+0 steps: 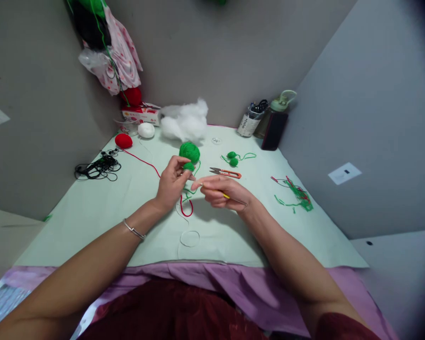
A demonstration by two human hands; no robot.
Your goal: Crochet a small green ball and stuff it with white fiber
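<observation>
Between its thumb and fingers my left hand (172,182) pinches a small green crocheted piece (189,166). My right hand (225,192) is closed around a crochet hook with a yellow handle (225,195); its tip end comes close to the left fingertips. Just behind the left hand lies a ball of green yarn (190,152), with green strands trailing down below the hands. A loop of red yarn (186,208) rests on the table under the left hand. Orange-handled thread snips (225,173) lie right behind my right hand.
White stuffing (184,121) sits at the back, near white yarn (146,130) and a red yarn ball (123,140). Black cords (98,167) lie at left. Small green balls (233,161) and yarn scraps (301,196) are at right. A bottle, a phone (275,131) and a pen cup (250,122) stand back right.
</observation>
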